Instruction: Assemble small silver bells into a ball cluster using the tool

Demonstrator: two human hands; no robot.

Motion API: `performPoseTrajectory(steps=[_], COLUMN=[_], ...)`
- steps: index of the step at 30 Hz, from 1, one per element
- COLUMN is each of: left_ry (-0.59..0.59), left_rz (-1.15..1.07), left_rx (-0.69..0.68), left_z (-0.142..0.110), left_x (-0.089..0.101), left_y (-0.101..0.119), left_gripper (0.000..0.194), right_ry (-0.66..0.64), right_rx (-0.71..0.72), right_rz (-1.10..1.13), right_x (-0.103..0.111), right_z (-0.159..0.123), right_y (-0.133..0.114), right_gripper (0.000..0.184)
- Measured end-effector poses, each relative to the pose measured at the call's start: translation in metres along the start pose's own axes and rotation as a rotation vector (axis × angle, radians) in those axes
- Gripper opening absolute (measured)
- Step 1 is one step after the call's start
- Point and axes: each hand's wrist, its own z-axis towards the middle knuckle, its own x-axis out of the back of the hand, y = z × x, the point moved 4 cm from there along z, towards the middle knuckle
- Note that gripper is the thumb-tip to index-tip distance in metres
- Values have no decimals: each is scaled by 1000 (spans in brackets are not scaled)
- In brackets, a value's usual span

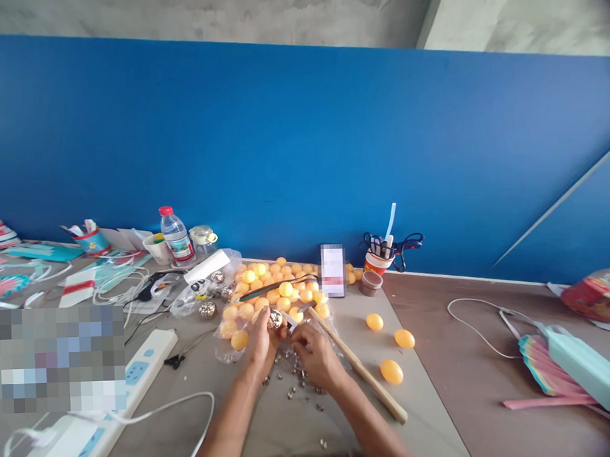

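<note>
My left hand [260,345] is closed around a small ball [275,319] covered with shiny metallic bits. Right beside it, my right hand [317,353] pinches a thin, flat, light-coloured piece [291,321] whose tip reaches to the ball; its exact kind is unclear. Under and around both hands, small shiny metal bits [291,393] lie scattered on the table. Just beyond, many orange balls [261,302] sit in clear plastic. A wooden stick [362,370] lies slanting past my right wrist. More metallic-covered balls [208,310] rest to the left.
Loose orange balls [391,371] lie at right. A phone [332,271] stands behind the pile, near a cup of scissors and pens [379,261] and a small brown tub [371,283]. On the left are a power strip [135,378], cables and a water bottle [178,239]. A blue partition [282,142] closes the back.
</note>
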Motion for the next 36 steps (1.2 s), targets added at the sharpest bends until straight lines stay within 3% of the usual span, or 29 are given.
performPoseTrajectory(steps=[8, 17, 21, 28, 32, 36], left_ry=[-80, -201, -209, -229, -227, -279], left_rz=[-108, -169, -156, -169, -232, -249], left_rx=[63, 98, 59, 107, 153, 194], left_z=[0, -1, 0, -2, 0, -2], left_x=[-4, -5, -3, -5, -5, -8], left_y=[0, 1, -1, -4, -1, 0], left_gripper=[26, 29, 29, 33, 20, 26], right_ry=[130, 106, 128, 82, 65, 50], right_rx=[-309, -280, -330, -386, -386, -375], right_rz=[468, 823, 956, 1134, 1166, 1153], right_x=[0, -2, -4, 1, 2, 2], right_z=[6, 8, 9, 10, 10, 10], right_y=[30, 26, 31, 25, 23, 23], right_gripper=[8, 33, 31, 27, 28, 28])
